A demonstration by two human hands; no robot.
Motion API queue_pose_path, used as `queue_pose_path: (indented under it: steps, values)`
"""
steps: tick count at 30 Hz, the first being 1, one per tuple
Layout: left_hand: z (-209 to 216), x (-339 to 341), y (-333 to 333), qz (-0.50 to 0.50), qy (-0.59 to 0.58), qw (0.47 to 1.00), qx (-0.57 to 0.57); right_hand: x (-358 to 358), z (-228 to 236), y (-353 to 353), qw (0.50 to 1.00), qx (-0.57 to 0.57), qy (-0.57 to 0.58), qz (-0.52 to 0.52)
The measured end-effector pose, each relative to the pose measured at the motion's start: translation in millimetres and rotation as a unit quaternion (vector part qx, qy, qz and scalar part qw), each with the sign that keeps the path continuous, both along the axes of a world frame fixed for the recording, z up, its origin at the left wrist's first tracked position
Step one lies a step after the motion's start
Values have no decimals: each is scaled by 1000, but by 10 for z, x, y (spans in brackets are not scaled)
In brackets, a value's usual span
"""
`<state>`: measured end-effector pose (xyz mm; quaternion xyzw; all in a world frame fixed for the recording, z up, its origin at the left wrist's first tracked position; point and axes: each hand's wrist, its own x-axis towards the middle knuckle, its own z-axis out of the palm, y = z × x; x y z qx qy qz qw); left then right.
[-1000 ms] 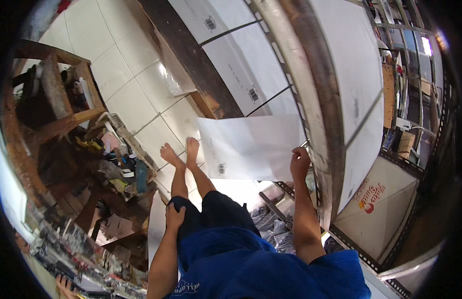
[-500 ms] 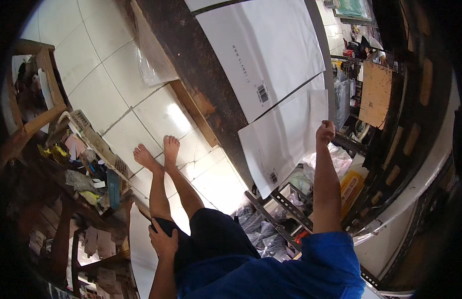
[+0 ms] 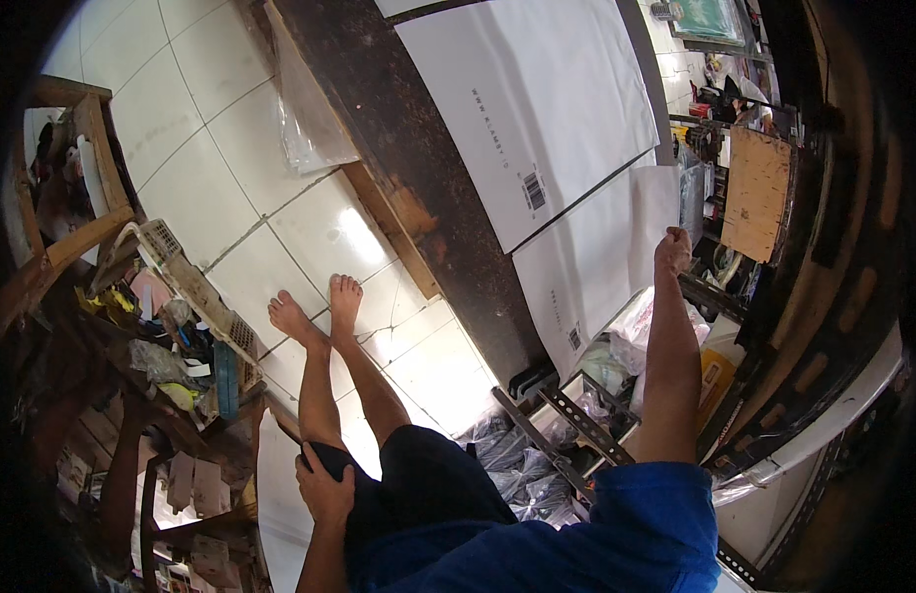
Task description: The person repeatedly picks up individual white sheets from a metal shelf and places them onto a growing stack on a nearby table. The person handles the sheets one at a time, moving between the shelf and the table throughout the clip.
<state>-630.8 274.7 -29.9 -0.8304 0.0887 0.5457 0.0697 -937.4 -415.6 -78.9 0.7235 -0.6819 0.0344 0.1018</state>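
At the end of the dark, rough tabletop (image 3: 418,158) lay a smooth white sheet (image 3: 598,259); the outstretched right hand (image 3: 673,251) pinched its corner, while the left hand (image 3: 324,486), loosely bent and holding nothing, rested on the thigh.

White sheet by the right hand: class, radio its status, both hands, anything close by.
Right hand pinching white sheet at its edge. Left hand on dark shorts. Neighbouring sheet close alongside.
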Motion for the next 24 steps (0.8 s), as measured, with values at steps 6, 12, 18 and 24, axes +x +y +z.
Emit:
queue_pose_path:
  steps: [6, 12, 18, 24]
  values:
    - [-1, 19, -1, 7, 2, 1000, -2, 127, 30, -65, 999, 27, -29, -25]
    - [10, 35, 11, 8, 10, 1000, -1, 243, 71, -2, 999, 4, 5, 42]
    - [94, 114, -81, 28, 18, 999, -14, 606, -79, 393, 976, -123, -52, 172]
    - [248, 255, -124, 69, -12, 996, -56, 2107, 332, 2290, 941, 102, -306, 106]
